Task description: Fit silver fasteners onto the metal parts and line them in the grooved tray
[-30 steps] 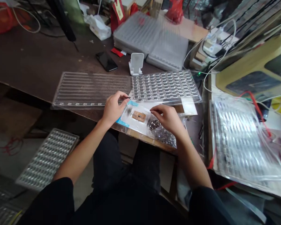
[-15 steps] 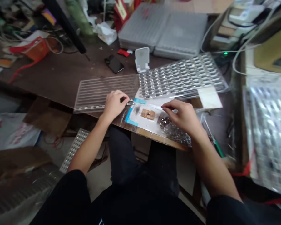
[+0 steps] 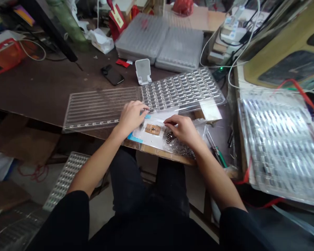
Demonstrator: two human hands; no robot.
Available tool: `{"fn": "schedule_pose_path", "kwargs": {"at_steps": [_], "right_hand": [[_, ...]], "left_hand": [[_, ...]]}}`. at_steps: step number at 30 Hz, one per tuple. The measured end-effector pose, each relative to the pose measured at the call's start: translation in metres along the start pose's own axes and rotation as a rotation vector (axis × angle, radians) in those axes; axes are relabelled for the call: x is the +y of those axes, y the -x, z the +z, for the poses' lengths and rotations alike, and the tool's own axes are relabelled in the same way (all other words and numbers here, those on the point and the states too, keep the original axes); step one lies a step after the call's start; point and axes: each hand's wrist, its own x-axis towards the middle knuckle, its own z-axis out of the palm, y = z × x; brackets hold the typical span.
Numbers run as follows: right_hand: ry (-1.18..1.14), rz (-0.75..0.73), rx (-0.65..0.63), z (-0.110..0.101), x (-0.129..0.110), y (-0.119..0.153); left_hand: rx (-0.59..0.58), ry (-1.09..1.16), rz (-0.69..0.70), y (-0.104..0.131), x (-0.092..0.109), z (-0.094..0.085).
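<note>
My left hand [image 3: 132, 114] reaches over the inner end of the ridged clear tray [image 3: 102, 104]. Its thumb and forefinger stand slightly apart at the near left corner of a clear tray filled with rows of small shiny metal parts [image 3: 180, 89]. My right hand [image 3: 184, 129] is pinched above a white sheet [image 3: 157, 141]; whatever lies between its fingertips is too small to make out. Between the hands, a small brown block [image 3: 152, 129] with a metal piece on it rests on the sheet. Under my right hand lies a clear bag of small metal pieces [image 3: 181, 149].
Behind the trays are a phone [image 3: 112, 75], a white stand [image 3: 143, 71] and stacked clear trays [image 3: 180, 48]. Green-handled screwdrivers [image 3: 219, 157] lie to the right. More filled trays [image 3: 282, 146] stand at far right, beside a yellow machine [image 3: 282, 59].
The camera view has shifted, moving the table leftward in the picture. My left fingers have moved from the tray's near edge to the filled tray's corner. My right hand stays pinched over the sheet.
</note>
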Motion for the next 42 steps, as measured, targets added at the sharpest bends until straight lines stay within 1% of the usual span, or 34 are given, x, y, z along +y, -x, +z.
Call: {"fn": "schedule_pose_path", "kwargs": {"at_steps": [2,5,7,9,12,15,17,19,21,24,26,29,31,33,35,37,39,40,41,42], "right_hand": [[0.001,-0.006,0.016,0.002,0.001,-0.001],[-0.007,-0.028,0.017,0.004,-0.002,-0.001],[-0.022,-0.028,0.002,0.005,-0.005,-0.001],[-0.045,-0.025,-0.016,0.007,-0.008,0.0],[-0.064,-0.034,-0.02,0.008,-0.009,0.0],[-0.058,-0.027,-0.003,0.01,-0.007,0.0],[-0.05,-0.033,-0.002,0.013,-0.007,-0.001],[-0.041,-0.067,-0.018,0.018,-0.009,-0.004],[-0.039,-0.108,-0.045,0.027,-0.012,-0.006],[-0.015,-0.123,-0.055,0.04,-0.015,-0.008],[0.071,-0.114,-0.064,0.045,-0.018,-0.007],[0.294,-0.114,-0.116,0.051,-0.023,-0.001],[0.421,-0.116,-0.146,0.055,-0.027,0.002],[0.466,-0.107,-0.163,0.056,-0.03,0.003],[0.399,-0.106,-0.174,0.051,-0.03,0.002],[0.261,-0.115,-0.149,0.038,-0.029,0.002],[0.162,-0.089,-0.1,0.015,-0.026,0.004],[0.157,-0.053,-0.088,0.003,-0.024,0.007],[0.185,-0.005,-0.104,-0.009,-0.022,0.01],[0.238,0.049,-0.148,-0.02,-0.019,0.013]], "left_hand": [[0.045,0.02,-0.013,0.001,-0.007,-0.008],[0.136,0.027,-0.058,0.009,-0.024,-0.03],[0.141,0.044,-0.071,0.013,-0.03,-0.037],[0.092,0.079,-0.047,0.014,-0.025,-0.032],[0.029,0.085,0.001,0.009,-0.007,-0.005],[0.04,0.034,-0.012,0.001,0.009,0.02],[0.052,0.021,-0.037,-0.004,0.012,0.027],[0.066,0.035,-0.046,-0.004,0.01,0.026],[0.094,0.087,-0.032,0.0,0.007,0.02],[0.137,0.265,-0.013,0.016,0.005,0.008],[0.144,0.417,-0.022,0.03,0.005,0.004],[0.16,0.534,-0.068,0.052,0.006,0.009],[0.179,0.514,-0.104,0.062,0.007,0.016],[0.177,0.481,-0.113,0.069,0.008,0.023],[0.156,0.486,-0.095,0.072,0.009,0.027],[0.142,0.51,-0.077,0.073,0.008,0.028],[0.132,0.513,-0.06,0.073,0.009,0.027],[0.122,0.506,-0.044,0.072,0.009,0.026],[0.112,0.498,-0.027,0.072,0.01,0.025],[0.102,0.489,-0.011,0.071,0.011,0.024]]}}
